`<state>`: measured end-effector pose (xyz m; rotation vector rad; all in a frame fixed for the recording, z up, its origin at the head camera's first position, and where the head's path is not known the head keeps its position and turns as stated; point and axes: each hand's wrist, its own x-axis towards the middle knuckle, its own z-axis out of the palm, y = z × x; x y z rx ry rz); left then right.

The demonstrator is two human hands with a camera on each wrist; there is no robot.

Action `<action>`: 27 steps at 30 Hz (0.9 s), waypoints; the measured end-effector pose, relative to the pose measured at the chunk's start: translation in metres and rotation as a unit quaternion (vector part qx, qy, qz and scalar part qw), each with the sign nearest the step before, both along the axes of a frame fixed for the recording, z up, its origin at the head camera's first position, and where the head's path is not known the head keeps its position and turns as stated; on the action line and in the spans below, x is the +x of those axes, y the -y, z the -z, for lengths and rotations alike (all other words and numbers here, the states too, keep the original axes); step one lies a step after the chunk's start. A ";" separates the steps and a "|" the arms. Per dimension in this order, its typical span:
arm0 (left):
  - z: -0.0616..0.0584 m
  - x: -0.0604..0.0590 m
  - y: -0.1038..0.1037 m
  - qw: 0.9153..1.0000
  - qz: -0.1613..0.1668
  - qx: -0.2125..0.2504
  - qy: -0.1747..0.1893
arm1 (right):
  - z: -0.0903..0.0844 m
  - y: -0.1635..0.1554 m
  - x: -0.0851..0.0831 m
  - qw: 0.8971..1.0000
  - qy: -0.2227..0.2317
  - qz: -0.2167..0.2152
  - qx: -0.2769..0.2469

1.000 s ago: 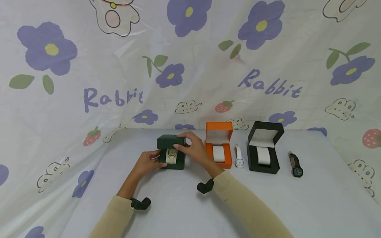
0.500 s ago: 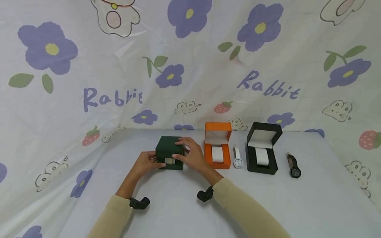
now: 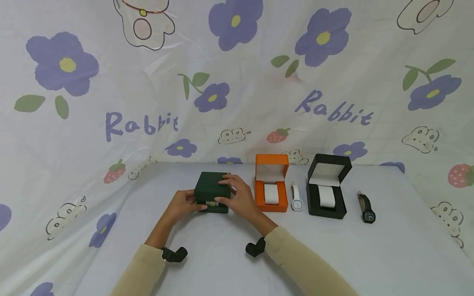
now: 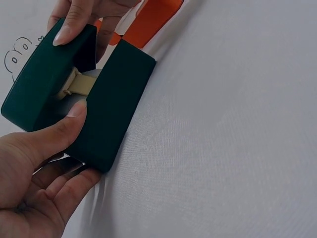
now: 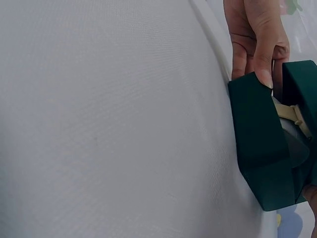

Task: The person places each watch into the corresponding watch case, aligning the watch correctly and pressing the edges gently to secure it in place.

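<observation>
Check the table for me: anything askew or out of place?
Two watches lie loose outside their open boxes: the white watch beside the orange box, the black watch right of the black box. Nothing spilled or damaged.

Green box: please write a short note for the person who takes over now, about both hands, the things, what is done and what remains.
Left hand grips the green box base at its front left.
Right hand holds the lid, which is nearly shut; a narrow gap shows a beige watch inside.
Orange box and black box stand open with bare cushions; white watch and black watch lie on the table to the right of each.
Done: beige watch boxed.
Left: probably close the lid fully, then box the other two watches.
</observation>
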<state>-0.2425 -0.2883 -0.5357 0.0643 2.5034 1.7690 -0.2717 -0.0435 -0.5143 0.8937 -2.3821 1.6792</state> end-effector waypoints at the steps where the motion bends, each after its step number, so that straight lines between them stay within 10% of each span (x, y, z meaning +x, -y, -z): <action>1: 0.000 0.000 0.000 1.000 -0.001 -0.001 0.001 | 0.000 0.000 0.000 1.000 -0.001 0.001 -0.001; 27: 0.000 0.002 0.002 0.999 0.034 -0.002 0.002 | 0.009 -0.001 0.011 1.000 -0.014 -0.008 -0.009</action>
